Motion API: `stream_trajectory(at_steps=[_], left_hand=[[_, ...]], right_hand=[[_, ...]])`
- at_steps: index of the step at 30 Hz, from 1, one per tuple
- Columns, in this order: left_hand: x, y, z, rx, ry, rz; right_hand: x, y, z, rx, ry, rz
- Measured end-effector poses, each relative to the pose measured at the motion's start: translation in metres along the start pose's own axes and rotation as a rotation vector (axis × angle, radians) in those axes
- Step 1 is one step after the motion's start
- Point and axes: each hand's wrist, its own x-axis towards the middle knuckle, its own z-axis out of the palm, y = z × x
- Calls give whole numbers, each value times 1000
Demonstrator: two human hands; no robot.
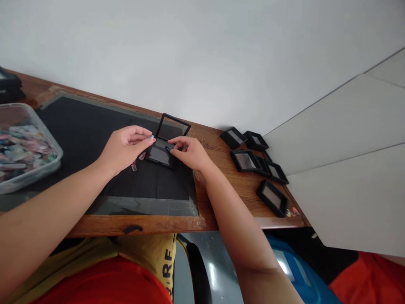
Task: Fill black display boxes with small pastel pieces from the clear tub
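Black case [160, 153]; between both hands [123, 147] [192, 153]

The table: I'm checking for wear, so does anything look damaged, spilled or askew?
The table's front edge has a dark patch, perhaps a stain or chipped finish. At the right, black boxes sit at mixed angles. Small stone-like pieces lie loose on the black mat, outside the plastic tub.

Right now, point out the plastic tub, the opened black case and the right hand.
Plastic tub [39, 172]: head view, on its near wall.
Opened black case [160, 156]: head view, on its base panel.
Right hand [191, 153]: head view, on its back.
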Motion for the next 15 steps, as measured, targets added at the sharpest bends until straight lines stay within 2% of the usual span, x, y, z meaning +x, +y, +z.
stream_trajectory(at_steps=[5,9,15], left_hand=[[3,-7,-3,59,-8,71],[3,-7,-4,111,-9,118],[2,-7,-4,170,-36,108]], right_hand=[[-3,-3,-2,-45,-51,-50],[-4,-5,-2,-86,-74,-27],[-5,-6,0,-91,-74,-49]])
